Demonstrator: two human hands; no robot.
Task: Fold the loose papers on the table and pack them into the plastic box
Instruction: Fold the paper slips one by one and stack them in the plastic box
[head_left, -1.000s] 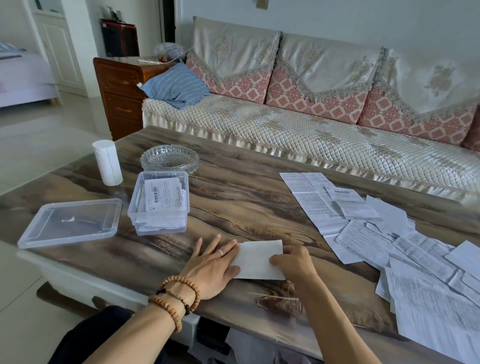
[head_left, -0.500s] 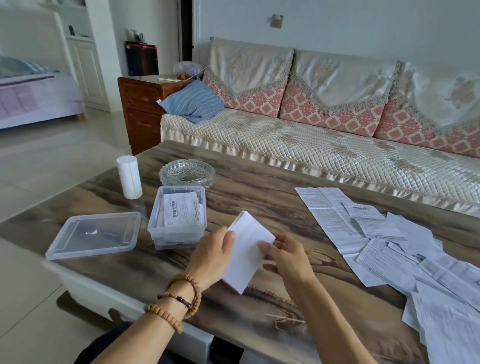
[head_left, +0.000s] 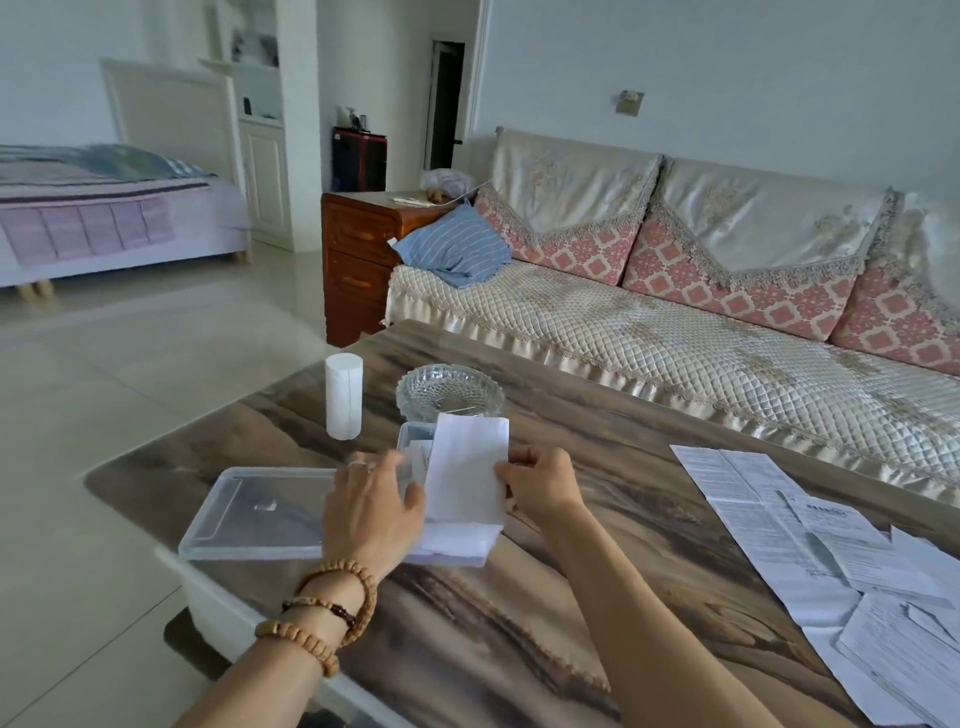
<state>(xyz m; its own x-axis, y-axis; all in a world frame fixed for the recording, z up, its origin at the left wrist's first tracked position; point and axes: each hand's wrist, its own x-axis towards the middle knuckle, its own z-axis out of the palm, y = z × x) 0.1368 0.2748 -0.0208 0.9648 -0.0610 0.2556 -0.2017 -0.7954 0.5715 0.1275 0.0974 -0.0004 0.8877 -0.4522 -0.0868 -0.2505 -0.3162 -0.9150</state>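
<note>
Table (head_left: 597, 597): dark wood-grain top, occupying the lower half of the view, with a quilted sofa (head_left: 675, 338) along its far edge.

Loose papers (head_left: 810, 540): printed sheets spread and overlapping along the right edge of the table, running toward the near right corner. They lie flat and well apart from both hands.

Box lid (head_left: 260, 512): clear plastic, lying flat near the left edge of the table, just beside the box.

Plastic box (head_left: 410, 441): clear, standing toward the far left part of the table, between the lid and the table's middle. Largely hidden behind the hands and the sheet; printed paper shows inside it.

Folded paper (head_left: 467, 467): white, held upright over the box, its lower end curving down at the box's near side. Whether it touches the box cannot be told.

Glass dish (head_left: 449, 397): just beyond the box, toward the far edge.

White roll (head_left: 343, 395): upright, left of the dish, near the far left corner.

Left hand (head_left: 371, 506): thumb and fingers closed on the folded paper's left edge; beaded bracelets on the wrist.

Right hand (head_left: 540, 486): fingers curled, pinching the folded paper's right edge.
</note>
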